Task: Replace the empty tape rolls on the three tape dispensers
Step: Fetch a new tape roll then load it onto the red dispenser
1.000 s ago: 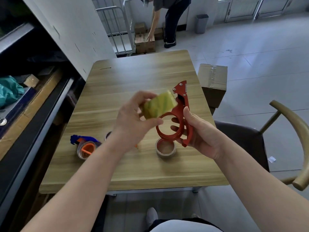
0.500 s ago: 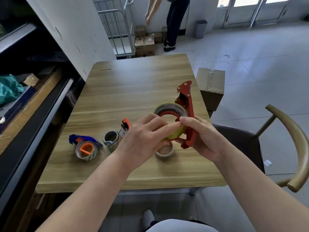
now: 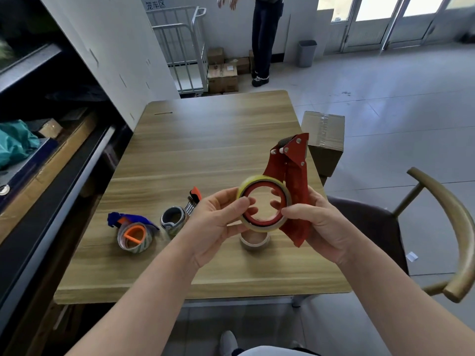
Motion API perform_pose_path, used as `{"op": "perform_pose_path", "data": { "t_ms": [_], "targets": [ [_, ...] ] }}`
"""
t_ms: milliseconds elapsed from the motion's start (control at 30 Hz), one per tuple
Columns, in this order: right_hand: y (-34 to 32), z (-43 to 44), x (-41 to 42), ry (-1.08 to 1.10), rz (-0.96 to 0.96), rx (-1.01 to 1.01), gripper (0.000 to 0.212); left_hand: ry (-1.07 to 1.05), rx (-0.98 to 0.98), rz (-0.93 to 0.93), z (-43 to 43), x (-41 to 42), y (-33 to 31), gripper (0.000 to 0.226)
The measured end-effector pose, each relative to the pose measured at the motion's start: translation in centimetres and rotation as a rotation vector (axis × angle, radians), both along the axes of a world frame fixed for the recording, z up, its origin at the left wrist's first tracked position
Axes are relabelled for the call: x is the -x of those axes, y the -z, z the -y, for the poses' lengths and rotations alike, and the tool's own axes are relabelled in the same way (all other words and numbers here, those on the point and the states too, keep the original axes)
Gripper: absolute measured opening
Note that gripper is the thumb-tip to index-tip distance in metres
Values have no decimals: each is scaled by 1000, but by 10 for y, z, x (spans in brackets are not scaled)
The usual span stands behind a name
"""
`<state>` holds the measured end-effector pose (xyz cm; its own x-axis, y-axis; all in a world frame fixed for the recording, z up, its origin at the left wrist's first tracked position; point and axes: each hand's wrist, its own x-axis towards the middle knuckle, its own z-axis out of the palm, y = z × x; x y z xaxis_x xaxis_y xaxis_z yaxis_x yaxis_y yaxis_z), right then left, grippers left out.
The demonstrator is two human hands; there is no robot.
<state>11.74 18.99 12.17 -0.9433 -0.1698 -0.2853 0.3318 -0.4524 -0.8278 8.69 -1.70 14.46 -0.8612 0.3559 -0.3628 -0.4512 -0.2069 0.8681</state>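
Head view: red dispenser (image 3: 295, 176) held above the counter (image 3: 218, 137), near its 5 o'clock corner, cutter end pointing to 12. Yellowish tape roll (image 3: 263, 228) sat around the dispenser's red hub, apparently seated or nearly so. Left hand (image 3: 218, 222) pinched the roll's rim at its 9 o'clock, thumb on the face. Right hand (image 3: 316, 227) gripped the dispenser body from 3 o'clock, thumb pressed on the roll's lower edge. Bare cardboard core (image 3: 254, 242) lay on the counter just under the hands. At 9 o'clock of it, a blue-and-orange dispenser (image 3: 133, 232) and a small dispenser with a grey roll (image 3: 173, 219). Judgement: roll light and stiff, its outer wrap slick, so take it by the flat faces or across the rim. The dispenser's frame looked rigid. Keep fingers off the cutter end, best held low on the body.
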Motion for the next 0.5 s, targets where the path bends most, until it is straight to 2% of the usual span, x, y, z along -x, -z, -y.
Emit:
{"op": "perform_pose_path", "data": {
  "t_ms": [67,133,167,267,300,333,400,500],
  "targets": [
    [0,0,1,-7,-7,-6,68,39,-43,21,3,0,2,46],
    [0,2,1,3,-19,-11,68,129,-6,49,7,0,2,45],
    [0,3,2,13,-24,-14,69,201,60,54,9,0,-2,45],
    [0,6,1,14,-58,-78,71,508,478,-72,14,4,-14,46],
    [0,7,0,12,-69,-107,69,549,574,-101,13,5,-16,49],
    [-1,7,0,13,-77,-130,67,514,626,-115,10,6,-18,55],
    [-3,9,2,13,-92,-157,60,307,642,-148,3,8,-21,58],
    [-3,10,4,37,-96,-128,53,91,661,-263,-4,10,-17,36]
  ]
}}
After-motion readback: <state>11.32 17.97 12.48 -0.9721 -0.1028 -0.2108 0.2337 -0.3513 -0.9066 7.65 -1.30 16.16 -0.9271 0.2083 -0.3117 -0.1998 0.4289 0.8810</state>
